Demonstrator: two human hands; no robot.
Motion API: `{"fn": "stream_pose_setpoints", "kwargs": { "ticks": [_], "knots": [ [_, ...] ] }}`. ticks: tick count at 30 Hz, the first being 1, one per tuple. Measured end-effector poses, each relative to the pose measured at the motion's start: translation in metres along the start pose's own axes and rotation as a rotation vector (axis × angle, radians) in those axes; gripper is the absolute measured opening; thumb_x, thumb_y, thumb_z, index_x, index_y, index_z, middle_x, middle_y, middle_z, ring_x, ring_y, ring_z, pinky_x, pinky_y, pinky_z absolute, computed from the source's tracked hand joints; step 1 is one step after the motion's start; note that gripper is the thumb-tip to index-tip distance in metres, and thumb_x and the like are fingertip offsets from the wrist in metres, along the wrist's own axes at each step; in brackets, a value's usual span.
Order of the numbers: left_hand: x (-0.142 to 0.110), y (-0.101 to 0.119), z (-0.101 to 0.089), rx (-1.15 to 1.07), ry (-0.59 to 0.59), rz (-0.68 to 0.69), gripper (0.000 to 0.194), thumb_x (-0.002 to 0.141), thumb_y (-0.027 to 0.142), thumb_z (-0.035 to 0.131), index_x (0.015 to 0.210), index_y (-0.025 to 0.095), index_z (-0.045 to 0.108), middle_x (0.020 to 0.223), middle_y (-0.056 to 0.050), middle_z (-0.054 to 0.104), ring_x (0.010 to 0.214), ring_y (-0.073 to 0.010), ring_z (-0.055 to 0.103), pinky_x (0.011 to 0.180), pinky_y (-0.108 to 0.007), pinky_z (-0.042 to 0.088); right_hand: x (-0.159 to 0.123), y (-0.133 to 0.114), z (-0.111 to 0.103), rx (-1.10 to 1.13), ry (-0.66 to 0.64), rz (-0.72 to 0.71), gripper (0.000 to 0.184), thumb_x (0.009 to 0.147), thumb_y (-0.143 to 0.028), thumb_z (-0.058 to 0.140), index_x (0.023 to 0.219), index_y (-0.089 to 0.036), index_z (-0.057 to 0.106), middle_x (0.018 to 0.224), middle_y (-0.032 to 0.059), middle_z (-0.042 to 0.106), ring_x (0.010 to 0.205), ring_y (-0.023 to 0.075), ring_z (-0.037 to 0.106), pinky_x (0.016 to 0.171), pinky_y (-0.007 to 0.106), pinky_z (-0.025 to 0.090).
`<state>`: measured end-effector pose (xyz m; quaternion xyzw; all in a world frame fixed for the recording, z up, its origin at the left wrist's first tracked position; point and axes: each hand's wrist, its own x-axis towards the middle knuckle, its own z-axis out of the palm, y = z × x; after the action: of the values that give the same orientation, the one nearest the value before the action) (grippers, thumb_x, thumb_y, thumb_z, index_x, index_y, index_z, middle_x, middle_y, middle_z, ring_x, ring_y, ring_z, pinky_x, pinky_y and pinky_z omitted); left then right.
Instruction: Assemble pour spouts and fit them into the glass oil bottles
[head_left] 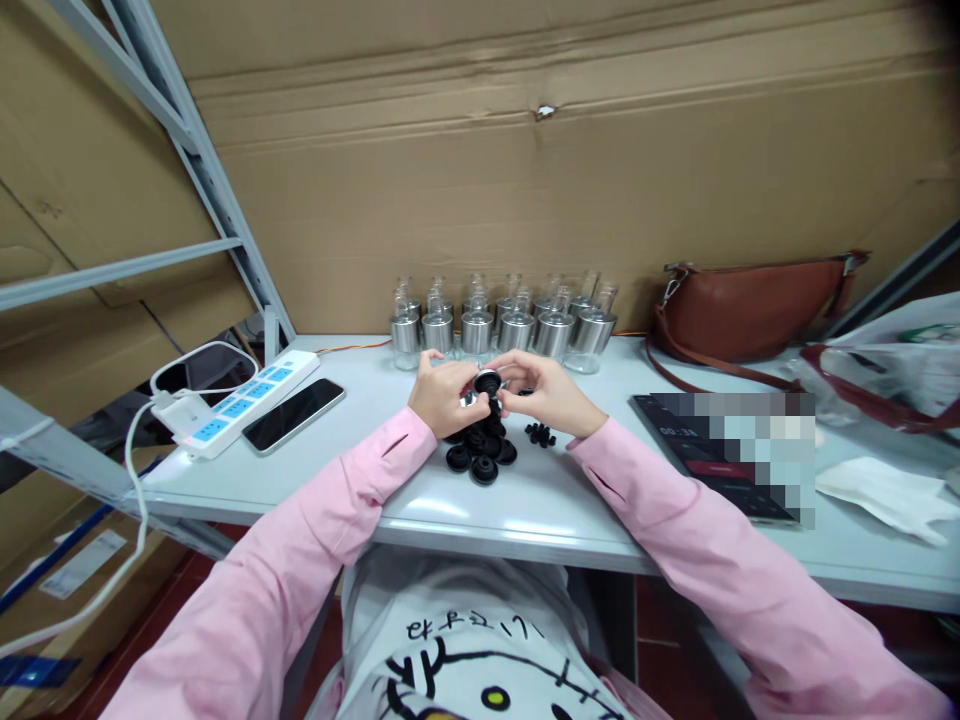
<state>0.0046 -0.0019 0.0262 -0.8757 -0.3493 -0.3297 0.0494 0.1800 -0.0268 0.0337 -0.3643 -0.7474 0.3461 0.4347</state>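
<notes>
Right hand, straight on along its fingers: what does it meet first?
The right hand would likely meet the round black plastic-looking piece between the hands first, then the left hand; whether it already touches the piece is unclear.

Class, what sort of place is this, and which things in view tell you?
Probably a small workshop or packing spot: rows of bottles, a pile of black caps, and cardboard behind a metal shelf.

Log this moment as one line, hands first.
left hand: holding black round cap; right hand: same cap; nearby: loose black caps; behind: metal-sleeved glass bottles; left side: smartphone, power strip
</notes>
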Motion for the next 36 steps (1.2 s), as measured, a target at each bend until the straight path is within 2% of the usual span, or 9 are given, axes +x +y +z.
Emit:
{"fn": "stream_pose_setpoints", "kwargs": {
  "ticks": [11, 20, 26, 30, 33, 36],
  "knots": [
    [0.0, 0.001, 0.0, -0.005, 0.023, 0.013, 0.021, 0.07, 0.036, 0.043, 0.059, 0.018, 0.043, 0.056, 0.002, 0.056, 0.055, -0.0128, 0.048, 0.086, -0.042, 0.028, -0.002, 0.0, -0.001, -0.042, 0.004, 0.045, 0.027, 0.065, -0.019, 0.06, 0.091, -0.016, 0.054, 0.075, 0.0028, 0.07, 0.036, 0.007, 0.051, 0.034, 0.018, 0.039],
    [0.0, 0.001, 0.0, -0.002, 0.044, 0.032, 0.022, 0.069, 0.036, 0.042, 0.057, 0.018, 0.045, 0.052, 0.003, 0.055, 0.052, -0.0122, 0.047, 0.086, -0.043, 0.029, -0.002, 0.001, 0.001, -0.047, 0.026, 0.063, 0.026, 0.065, -0.023, 0.062, 0.089, -0.017, 0.054, 0.074, 0.002, 0.069, 0.034, 0.0037, 0.041, 0.028, 0.015, 0.032],
    [-0.001, -0.001, 0.001, -0.002, 0.056, 0.03, 0.021, 0.069, 0.035, 0.043, 0.057, 0.018, 0.045, 0.051, 0.003, 0.055, 0.051, -0.0122, 0.047, 0.086, -0.043, 0.029, -0.002, 0.0, 0.001, -0.042, 0.036, 0.057, 0.025, 0.065, -0.022, 0.061, 0.089, -0.016, 0.054, 0.07, 0.0014, 0.068, 0.034, 0.0033, 0.039, 0.028, 0.015, 0.031],
    [-0.002, -0.005, 0.003, -0.023, 0.076, 0.079, 0.018, 0.069, 0.035, 0.045, 0.064, 0.019, 0.048, 0.056, 0.003, 0.057, 0.053, -0.0127, 0.05, 0.086, -0.042, 0.031, -0.002, 0.001, 0.001, -0.012, 0.01, 0.038, 0.025, 0.066, -0.02, 0.06, 0.09, -0.017, 0.052, 0.077, 0.0022, 0.068, 0.036, 0.0054, 0.048, 0.033, 0.017, 0.037],
    [-0.002, -0.009, 0.005, -0.033, 0.094, 0.094, 0.018, 0.073, 0.037, 0.045, 0.074, 0.02, 0.051, 0.064, 0.002, 0.061, 0.057, -0.0133, 0.052, 0.087, -0.04, 0.032, 0.0, 0.0, 0.0, 0.057, 0.018, 0.006, 0.028, 0.066, -0.019, 0.062, 0.091, -0.017, 0.051, 0.087, 0.0049, 0.069, 0.047, 0.0098, 0.06, 0.044, 0.021, 0.046],
    [-0.002, -0.011, 0.008, -0.058, 0.103, 0.079, 0.017, 0.076, 0.036, 0.047, 0.08, 0.02, 0.049, 0.074, 0.001, 0.064, 0.059, -0.0131, 0.054, 0.088, -0.038, 0.035, 0.001, 0.0, 0.0, 0.135, 0.042, 0.005, 0.031, 0.066, -0.022, 0.065, 0.093, -0.018, 0.051, 0.092, 0.0061, 0.068, 0.055, 0.0121, 0.064, 0.05, 0.023, 0.049]
  ]
}}
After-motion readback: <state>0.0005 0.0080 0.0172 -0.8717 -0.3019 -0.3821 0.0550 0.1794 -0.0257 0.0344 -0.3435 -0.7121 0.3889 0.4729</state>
